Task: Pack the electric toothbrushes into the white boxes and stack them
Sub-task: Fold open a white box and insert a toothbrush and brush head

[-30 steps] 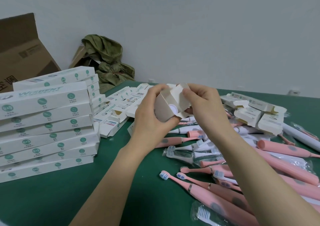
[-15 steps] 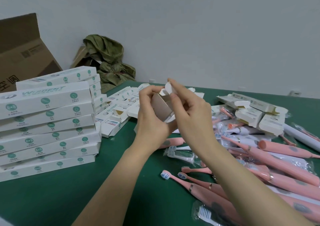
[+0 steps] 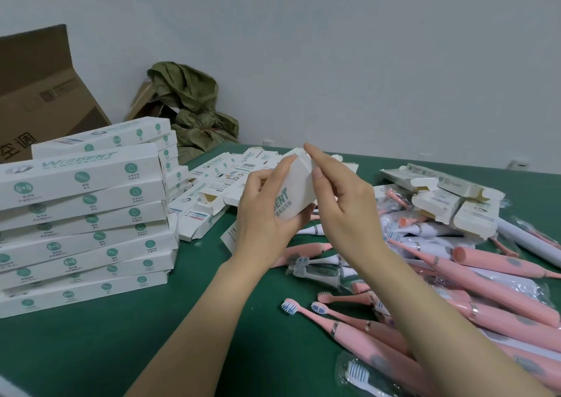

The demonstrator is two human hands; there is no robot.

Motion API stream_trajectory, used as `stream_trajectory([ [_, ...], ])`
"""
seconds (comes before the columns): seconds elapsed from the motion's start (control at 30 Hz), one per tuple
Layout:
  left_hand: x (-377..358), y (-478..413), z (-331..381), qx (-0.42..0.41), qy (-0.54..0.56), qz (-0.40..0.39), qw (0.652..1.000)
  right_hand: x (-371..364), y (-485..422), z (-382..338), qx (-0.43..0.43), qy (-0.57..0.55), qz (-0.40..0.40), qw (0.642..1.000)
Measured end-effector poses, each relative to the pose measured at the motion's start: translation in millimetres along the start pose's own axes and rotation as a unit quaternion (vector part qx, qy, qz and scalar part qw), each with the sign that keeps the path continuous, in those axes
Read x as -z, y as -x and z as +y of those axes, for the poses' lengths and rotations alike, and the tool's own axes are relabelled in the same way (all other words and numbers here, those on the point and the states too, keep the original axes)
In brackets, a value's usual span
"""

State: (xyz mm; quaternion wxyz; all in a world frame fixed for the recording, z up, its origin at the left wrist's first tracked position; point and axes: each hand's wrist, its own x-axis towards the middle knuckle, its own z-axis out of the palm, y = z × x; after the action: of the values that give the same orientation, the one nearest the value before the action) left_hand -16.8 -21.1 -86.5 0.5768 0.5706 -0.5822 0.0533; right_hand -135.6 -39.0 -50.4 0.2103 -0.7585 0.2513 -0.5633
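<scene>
Head view: left hand (image 3: 267,214) grips white box (image 3: 296,190) at frame centre, above green surface (image 3: 151,336); right hand (image 3: 343,202) pinches its top end. Stack of closed boxes (image 3: 85,214) at left; pink electric toothbrushes (image 3: 485,305) at lower right.

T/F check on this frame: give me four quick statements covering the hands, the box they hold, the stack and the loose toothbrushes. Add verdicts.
1. The left hand and the right hand are both on one white cardboard box. True.
2. That box lies flat on the green table. False: it is held up off the table, tilted.
3. The stack of white boxes sits on the person's right. False: it is on the left.
4. The loose pink electric toothbrushes lie on the right side of the table. True.
</scene>
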Motion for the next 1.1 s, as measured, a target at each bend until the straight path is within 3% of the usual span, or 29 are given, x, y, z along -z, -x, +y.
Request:
stream_trajectory([
  [0.1,-0.1,-0.4,-0.8,-0.002,0.000,0.000,1.000,-3.1,3.8,2.9,0.004,0.024,-0.033,0.999],
  [0.47,8.6,-3.2,15.8,-0.016,0.006,0.013,1.000,-4.4,0.5,2.3,0.054,0.031,-0.031,0.998],
  [0.57,11.9,-6.4,24.9,-0.010,-0.068,0.002,0.998,-3.4,-1.4,3.3,0.009,-0.007,-0.038,0.999],
  [0.63,15.3,-9.5,31.5,-0.008,-0.165,-0.048,0.985,-2.3,-2.1,6.2,-0.063,-0.070,-0.028,0.995],
  [0.77,32.7,-8.9,41.3,-0.018,-0.335,-0.267,0.904,7.3,-12.8,15.1,-0.172,-0.132,0.079,0.973],
  [0.87,61.4,-3.8,33.2,0.088,-0.375,-0.436,0.814,11.5,-18.2,22.3,-0.239,-0.102,0.073,0.963],
  [0.97,95.0,9.2,14.7,0.177,-0.417,-0.480,0.751,3.2,-13.3,25.1,-0.262,-0.081,0.023,0.961],
  [1.1,115.4,25.8,-6.9,0.235,-0.448,-0.477,0.718,-4.7,-6.8,26.3,-0.228,0.016,-0.066,0.971],
])
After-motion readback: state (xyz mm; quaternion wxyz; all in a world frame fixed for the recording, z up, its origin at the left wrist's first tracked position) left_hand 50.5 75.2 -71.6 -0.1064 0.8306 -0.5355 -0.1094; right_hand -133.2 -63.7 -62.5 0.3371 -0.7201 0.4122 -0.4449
